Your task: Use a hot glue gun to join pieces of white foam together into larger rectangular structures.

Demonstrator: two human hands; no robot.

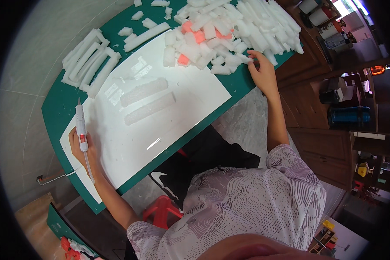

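Observation:
My left hand (75, 146) is closed around a white glue gun (80, 119) with a red trigger; its nozzle points away from me and a clear glue stick juts from its back. On the right, my right hand (265, 77) reaches to the edge of a foam heap, thumb and index finger pinching the end of a small white foam piece (244, 59). Between my hands lies a white board (190, 97). Two foam strips (149, 108) rest side by side on it, near some shiny clear patches.
A green tabletop (54, 106) carries the board. White foam strips (268, 26) and blocks pile up at the far right, with a few pink foam pieces (199, 36) among them. A stack of joined strips (91, 60) stands far left. Below are a red stool (162, 210) and wooden cabinets (320, 151).

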